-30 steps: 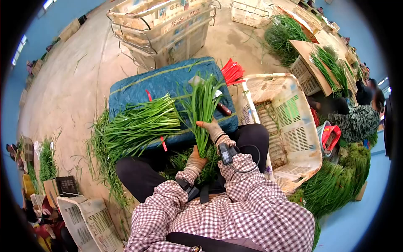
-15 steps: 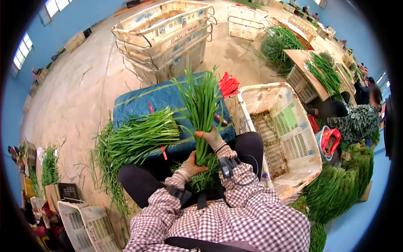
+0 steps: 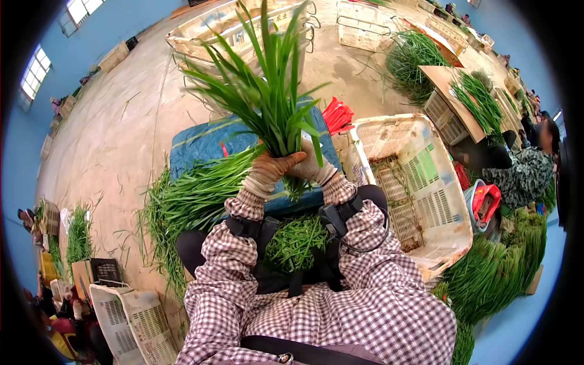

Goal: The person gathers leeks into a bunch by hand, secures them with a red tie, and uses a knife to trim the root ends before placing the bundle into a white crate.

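Note:
A bunch of garlic chives (image 3: 274, 103) stands upright in front of me, leaves fanned out at the top. My left hand (image 3: 272, 170) and my right hand (image 3: 313, 161), both in fingerless gloves, are wrapped round its lower part. Below them, cut chive scraps (image 3: 297, 243) lie in a heap on my lap. A second pile of chives (image 3: 207, 194) rests on the blue tarp-covered surface (image 3: 201, 143), left of my hands. Red strips (image 3: 336, 115) are bunched at the tarp's right corner.
To my right stands a white plastic crate (image 3: 435, 201) with bits of debris inside. Stacked crates (image 3: 201, 39) are behind the tarp. A blue bucket (image 3: 480, 213) and heaped chives (image 3: 499, 274) lie further right, near a person in camouflage (image 3: 523, 176). Loose stalks (image 3: 161, 225) litter the left side.
Both hands have risen away from my lap, lifting the bunch higher and nearer the camera. The scrap heap on my lap now shows more fully.

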Demonstrator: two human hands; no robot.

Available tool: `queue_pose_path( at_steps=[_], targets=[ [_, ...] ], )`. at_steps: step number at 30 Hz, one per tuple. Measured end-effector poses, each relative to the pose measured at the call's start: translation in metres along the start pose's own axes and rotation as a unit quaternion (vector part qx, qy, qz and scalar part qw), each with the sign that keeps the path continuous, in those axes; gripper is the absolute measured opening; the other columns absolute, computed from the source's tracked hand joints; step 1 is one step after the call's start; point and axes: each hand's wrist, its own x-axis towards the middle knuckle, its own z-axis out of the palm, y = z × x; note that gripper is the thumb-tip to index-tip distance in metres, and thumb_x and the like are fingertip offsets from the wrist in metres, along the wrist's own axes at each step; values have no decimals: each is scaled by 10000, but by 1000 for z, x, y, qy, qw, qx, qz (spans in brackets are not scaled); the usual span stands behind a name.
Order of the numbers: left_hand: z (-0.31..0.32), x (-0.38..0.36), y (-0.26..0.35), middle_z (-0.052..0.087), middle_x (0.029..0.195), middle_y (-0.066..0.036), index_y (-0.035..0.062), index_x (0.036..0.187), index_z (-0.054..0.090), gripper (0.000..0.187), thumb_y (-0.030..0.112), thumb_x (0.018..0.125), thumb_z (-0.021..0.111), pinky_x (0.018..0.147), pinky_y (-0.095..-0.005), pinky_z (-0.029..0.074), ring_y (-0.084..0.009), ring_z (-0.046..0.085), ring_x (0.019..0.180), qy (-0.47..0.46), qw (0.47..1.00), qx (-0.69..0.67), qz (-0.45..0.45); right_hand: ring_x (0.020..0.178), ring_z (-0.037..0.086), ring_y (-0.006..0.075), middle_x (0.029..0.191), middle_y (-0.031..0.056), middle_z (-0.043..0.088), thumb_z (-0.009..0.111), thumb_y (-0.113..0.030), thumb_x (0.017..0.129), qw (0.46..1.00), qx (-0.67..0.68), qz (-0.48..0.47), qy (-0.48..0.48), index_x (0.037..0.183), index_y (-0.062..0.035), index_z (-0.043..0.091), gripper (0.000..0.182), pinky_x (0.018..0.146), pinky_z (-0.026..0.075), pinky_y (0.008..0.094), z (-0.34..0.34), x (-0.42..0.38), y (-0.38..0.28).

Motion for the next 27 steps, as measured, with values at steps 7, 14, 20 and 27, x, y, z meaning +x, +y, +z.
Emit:
queue_pose_path(
  at_steps=[7,14,20,27],
  targets=[
    [-3,24,-65,595,1104,-111,48,1171,519,786,574,634,750,798,-378,488,-235,581,980,-98,989,106,16,1083,524,231,1197,93,558,746,-145,711,937,313,151,-41,1230,-89,502,577,926,436,367,11,-13,93],
    [10,45,-65,632,1100,-74,52,1073,607,354,272,807,689,881,-314,447,-180,580,997,-22,984,-92,149,987,585,212,1109,87,617,745,-338,718,961,-75,139,-225,1189,-95,531,571,855,468,334,-15,13,38],
    [-54,51,-10,653,835,-49,56,830,651,180,232,855,618,728,-290,479,-135,600,756,112,970,-201,85,881,603,137,975,20,626,738,-248,752,938,153,138,280,1119,-52,555,454,773,484,287,-23,-62,56],
    [-81,24,34,619,812,-51,31,797,599,208,231,838,633,582,-265,489,-122,562,665,145,886,-440,6,744,581,143,919,43,588,753,-351,693,959,-179,157,155,1068,-56,580,508,673,475,278,30,-68,-29]
  ],
)
